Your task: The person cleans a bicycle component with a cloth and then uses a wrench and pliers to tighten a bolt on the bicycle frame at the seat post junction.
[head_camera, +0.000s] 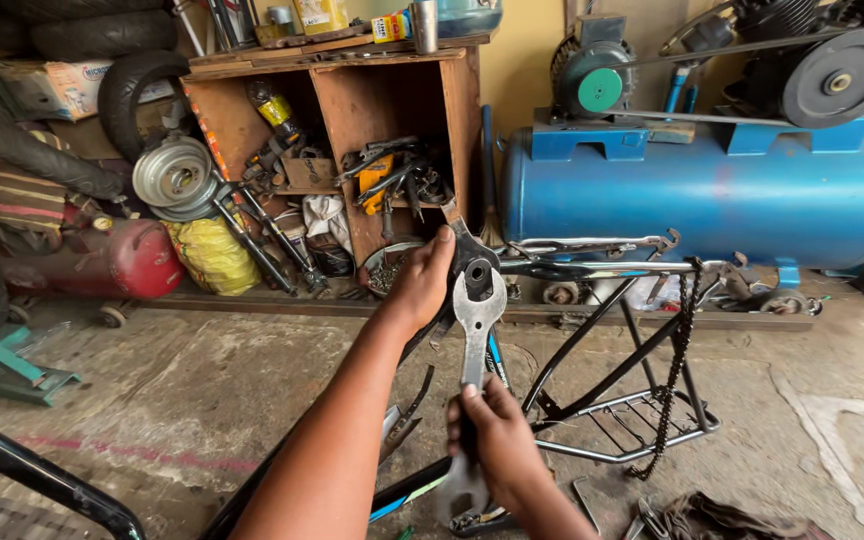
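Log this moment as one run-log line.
left hand: steadies bicycle frame | right hand: grips flat wrench on frame shell | chain: hangs from frame

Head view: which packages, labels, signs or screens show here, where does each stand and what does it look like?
Cardboard box: far left among the tyres, pale, oblong, with print on its side.
Yellow bottle: on top of the wooden cabinet, squarish, cut by the frame edge.
Small packet: on the cabinet top beside a grey metal can, yellow with red.
Yellow bag: on the floor left of the cabinet, bulging, crinkled plastic.
No signs or screens in view.
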